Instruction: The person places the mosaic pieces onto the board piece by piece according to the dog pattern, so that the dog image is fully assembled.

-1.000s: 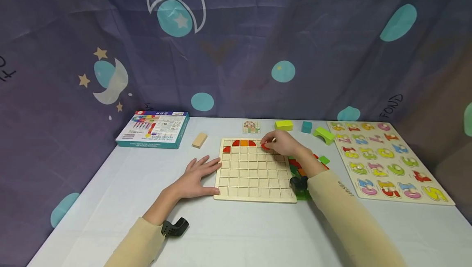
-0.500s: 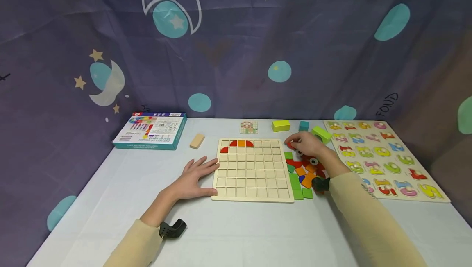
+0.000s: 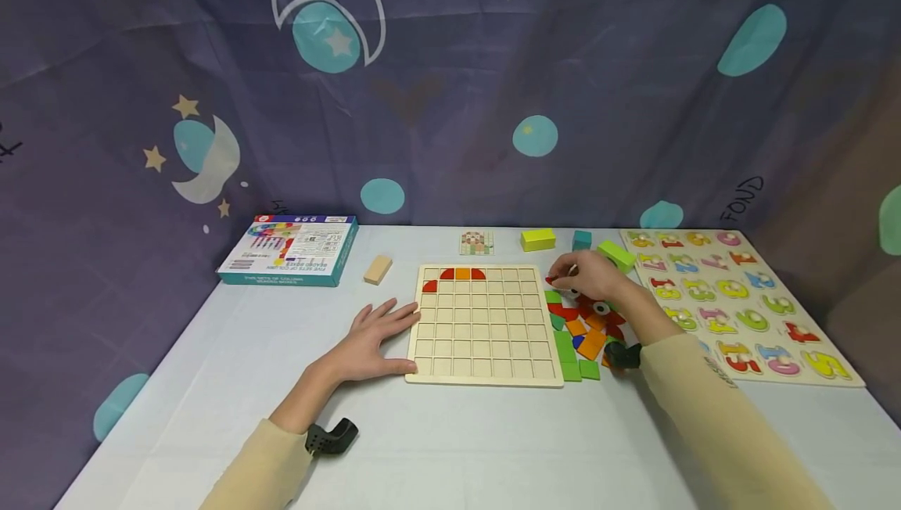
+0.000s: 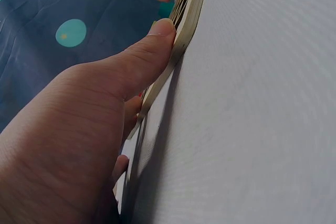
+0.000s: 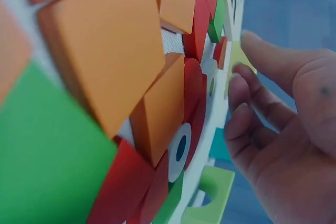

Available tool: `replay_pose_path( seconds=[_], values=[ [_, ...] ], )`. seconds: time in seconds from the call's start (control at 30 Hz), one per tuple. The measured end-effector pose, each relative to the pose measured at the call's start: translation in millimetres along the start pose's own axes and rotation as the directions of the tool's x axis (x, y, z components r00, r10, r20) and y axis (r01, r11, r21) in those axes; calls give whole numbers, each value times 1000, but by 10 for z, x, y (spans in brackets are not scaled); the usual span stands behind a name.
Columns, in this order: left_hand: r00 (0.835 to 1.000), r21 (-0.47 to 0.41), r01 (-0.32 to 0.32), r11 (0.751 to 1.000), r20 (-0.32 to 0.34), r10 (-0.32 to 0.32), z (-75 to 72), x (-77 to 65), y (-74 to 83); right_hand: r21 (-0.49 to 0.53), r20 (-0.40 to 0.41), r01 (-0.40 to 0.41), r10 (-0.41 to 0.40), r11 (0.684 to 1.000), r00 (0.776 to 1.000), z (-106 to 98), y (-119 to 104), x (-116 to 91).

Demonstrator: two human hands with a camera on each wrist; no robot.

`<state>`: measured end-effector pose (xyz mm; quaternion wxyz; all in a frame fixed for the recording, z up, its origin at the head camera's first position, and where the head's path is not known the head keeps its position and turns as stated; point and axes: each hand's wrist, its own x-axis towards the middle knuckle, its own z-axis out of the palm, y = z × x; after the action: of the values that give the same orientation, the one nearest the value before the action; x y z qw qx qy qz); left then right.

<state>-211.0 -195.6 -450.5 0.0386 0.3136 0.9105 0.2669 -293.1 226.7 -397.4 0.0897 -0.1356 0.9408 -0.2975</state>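
My left hand (image 3: 369, 346), fingers spread, rests on the table with thumb and fingertips against the left edge of a wooden grid board (image 3: 486, 332). In the left wrist view the thumb presses the board's rim (image 4: 189, 32). On the board sit an orange square (image 3: 462, 274) and several red quarter-round pieces (image 3: 430, 286). My right hand (image 3: 591, 275) hovers off the board's upper right corner, over a pile of coloured pieces. Its thumb and fingers stand apart in the right wrist view, with a small red piece (image 5: 220, 52) lying beyond the fingertips.
Orange, red and green tiles (image 3: 591, 344) lie heaped right of the board. Behind it are a pattern card (image 3: 476, 242), a yellow block (image 3: 538, 240), a teal cube (image 3: 581, 241) and a green arch (image 3: 617, 256). A boxed set (image 3: 288, 252), wooden block (image 3: 378, 269) and number puzzle (image 3: 746, 307) flank it.
My right hand has carried a red piece from the board's top row rightward to the pile, and its fingers have since parted from it. My left hand has stayed at the board's edge.
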Motion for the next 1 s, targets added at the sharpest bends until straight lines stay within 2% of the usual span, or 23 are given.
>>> replay_pose_path(
  seconds=[0.17, 0.3, 0.57, 0.7, 0.87, 1.0],
  values=[
    [1000, 0, 1, 1000, 1, -1, -12, -1, 8, 10, 78, -9, 8, 1000, 997, -15, 0, -56],
    [1000, -5, -6, 1000, -6, 6, -25, -5, 22, 5, 94, -5, 5, 1000, 996, 6, 12, -68],
    [1000, -2, 2, 1000, 0, -2, -10, -4, 29, 22, 84, 22, -24, 1000, 996, 44, 36, -75],
    [1000, -6, -1, 1000, -3, 1, 1, 0, 27, 71, 71, 36, -41, 997, 997, 13, 6, -88],
    [1000, -7, -3, 1000, -6, 3, -2, 2, 30, 124, 28, 107, -111, 987, 993, -12, -112, -70],
    [1000, -5, 0, 1000, -4, 0, -6, 0, 26, 168, 16, 145, -150, 975, 989, 77, -302, 8]
  ],
)
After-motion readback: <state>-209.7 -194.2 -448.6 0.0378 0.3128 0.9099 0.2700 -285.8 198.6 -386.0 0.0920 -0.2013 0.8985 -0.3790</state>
